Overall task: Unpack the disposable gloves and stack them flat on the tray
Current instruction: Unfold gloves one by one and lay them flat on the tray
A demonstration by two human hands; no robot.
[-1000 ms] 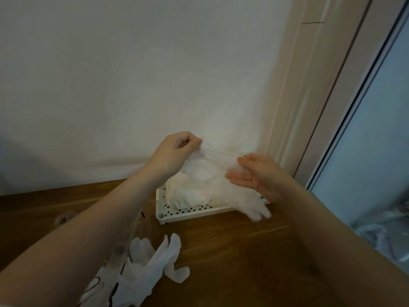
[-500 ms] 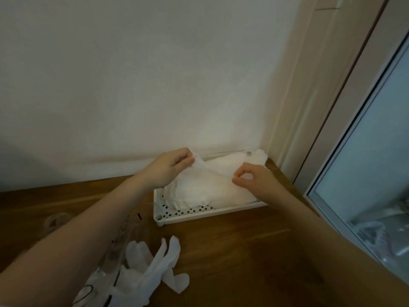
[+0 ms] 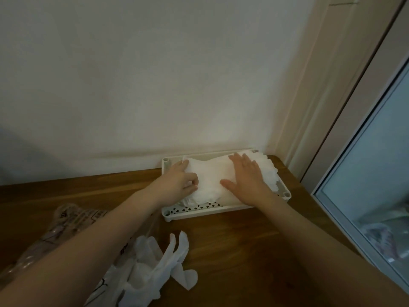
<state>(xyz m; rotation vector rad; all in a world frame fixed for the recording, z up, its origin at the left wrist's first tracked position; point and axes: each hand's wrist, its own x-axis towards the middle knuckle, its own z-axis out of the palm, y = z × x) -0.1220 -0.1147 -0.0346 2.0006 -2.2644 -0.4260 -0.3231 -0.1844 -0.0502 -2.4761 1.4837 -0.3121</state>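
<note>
A white perforated tray (image 3: 199, 212) stands against the wall at the back of the wooden table. A stack of white disposable gloves (image 3: 210, 173) lies in it. My right hand (image 3: 245, 178) lies flat on top of the stack, fingers straight, pressing it down. My left hand (image 3: 179, 182) rests on the stack's left end with fingers curled, pinching the glove's edge. More loose white gloves (image 3: 159, 264) spill from a clear plastic package (image 3: 73, 220) at the front left of the table.
The wooden table (image 3: 243, 251) ends at a wall behind the tray and a door frame (image 3: 321, 107) on the right. A glass pane (image 3: 376, 173) stands to the far right.
The glove held up between both hands has come down onto the stack in the tray. My right hand has gone from pinching it to lying flat on it.
</note>
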